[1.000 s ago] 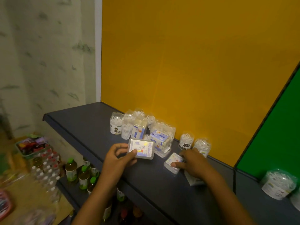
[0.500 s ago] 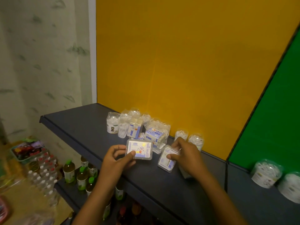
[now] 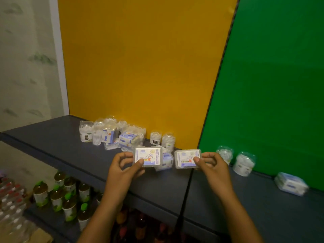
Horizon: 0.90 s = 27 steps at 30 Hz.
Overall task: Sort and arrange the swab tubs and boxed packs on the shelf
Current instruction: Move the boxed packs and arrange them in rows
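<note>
Left hand (image 3: 122, 170) pinches one boxed pack (image 3: 148, 156), right hand (image 3: 213, 168) pinches another pack (image 3: 187, 158), both held just over the shelf (image 3: 70, 146) front edge; swab tubs (image 3: 98, 132) huddle along the back.

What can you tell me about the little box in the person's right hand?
The right box is a small, flat, clear plastic pack with rounded corners. Its white and pale blue label, turned toward the camera, shows a cartoon bear and print too small to read. It is held level above the dark shelf, near the seam between the yellow and green panels. The right hand pinches its right end, thumb on the front. It sits apart from the similar box in the left hand.
</note>
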Tool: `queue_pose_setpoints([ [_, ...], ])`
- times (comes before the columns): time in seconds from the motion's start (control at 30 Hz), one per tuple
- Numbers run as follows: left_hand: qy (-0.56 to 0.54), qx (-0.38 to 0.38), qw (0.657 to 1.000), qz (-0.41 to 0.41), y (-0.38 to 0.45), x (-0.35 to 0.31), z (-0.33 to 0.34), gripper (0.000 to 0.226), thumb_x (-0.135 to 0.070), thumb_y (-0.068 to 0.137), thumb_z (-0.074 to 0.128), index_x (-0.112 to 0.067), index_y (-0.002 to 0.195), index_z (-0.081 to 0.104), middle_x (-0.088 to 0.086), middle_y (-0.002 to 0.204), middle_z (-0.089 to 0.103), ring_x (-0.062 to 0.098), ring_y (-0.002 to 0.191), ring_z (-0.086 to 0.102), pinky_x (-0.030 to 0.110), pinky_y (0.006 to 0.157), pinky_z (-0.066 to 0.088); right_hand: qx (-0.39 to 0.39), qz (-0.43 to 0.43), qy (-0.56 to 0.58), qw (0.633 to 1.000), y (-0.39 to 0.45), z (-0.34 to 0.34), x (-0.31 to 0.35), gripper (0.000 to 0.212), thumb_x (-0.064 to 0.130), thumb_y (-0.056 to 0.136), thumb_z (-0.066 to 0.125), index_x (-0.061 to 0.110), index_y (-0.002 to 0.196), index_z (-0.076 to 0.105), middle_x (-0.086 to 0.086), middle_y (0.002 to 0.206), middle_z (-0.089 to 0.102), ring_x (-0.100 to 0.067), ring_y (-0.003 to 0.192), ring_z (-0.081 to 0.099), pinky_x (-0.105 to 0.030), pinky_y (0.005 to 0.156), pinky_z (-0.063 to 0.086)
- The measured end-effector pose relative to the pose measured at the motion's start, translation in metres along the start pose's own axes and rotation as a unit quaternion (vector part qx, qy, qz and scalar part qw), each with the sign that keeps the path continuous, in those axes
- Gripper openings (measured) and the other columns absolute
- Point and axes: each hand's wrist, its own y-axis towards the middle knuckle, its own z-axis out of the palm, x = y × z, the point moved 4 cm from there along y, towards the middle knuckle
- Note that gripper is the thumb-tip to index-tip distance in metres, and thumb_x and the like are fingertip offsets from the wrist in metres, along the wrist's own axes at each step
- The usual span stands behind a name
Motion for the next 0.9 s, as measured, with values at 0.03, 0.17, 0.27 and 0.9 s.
queue_pose_setpoints([
  [0.03,0.0,0.007,1.0,0.002,-0.011,0.0,0.011,0.032,-0.005,0.081,0.07,-0.007,0.108,0.053,0.013,0.104,0.068,0.024,0.091,0.071,0.032,0.068,0.061,-0.007,0.006,0.011,1.0,-0.01,-0.016,0.002,0.025,0.015,0.085,0.074,0.006,0.102,0.057,-0.013,0.093,0.071,-0.019,0.078,0.072,-0.015,0.062,0.053],
  [0.17,-0.003,0.05,0.999,-0.001,-0.058,-0.002,0.054,0.036,-0.003,0.082,0.069,-0.007,0.113,0.051,0.011,0.104,0.068,0.021,0.089,0.072,0.029,0.067,0.061,-0.045,0.021,0.051,0.997,-0.046,-0.08,0.007,0.026,0.01,0.087,0.071,0.002,0.107,0.056,-0.016,0.096,0.07,-0.017,0.076,0.072,-0.012,0.06,0.051],
  [0.27,-0.003,0.082,0.997,0.004,-0.093,-0.001,0.084,0.039,-0.002,0.083,0.068,-0.008,0.117,0.051,0.012,0.106,0.068,0.022,0.09,0.071,0.033,0.07,0.061,-0.077,0.019,0.068,0.995,-0.07,-0.127,0.005,0.025,0.005,0.086,0.07,0.004,0.106,0.056,-0.02,0.097,0.068,-0.023,0.079,0.07,-0.015,0.062,0.053],
  [0.9,0.002,0.249,0.968,-0.013,-0.186,0.049,0.274,0.043,-0.005,0.083,0.069,-0.024,0.12,0.058,0.008,0.102,0.07,0.019,0.089,0.072,0.032,0.071,0.06,-0.211,0.022,0.036,0.977,-0.14,-0.353,0.003,0.024,-0.001,0.088,0.066,0.01,0.109,0.061,-0.01,0.09,0.071,-0.012,0.073,0.072,-0.024,0.073,0.06],
])
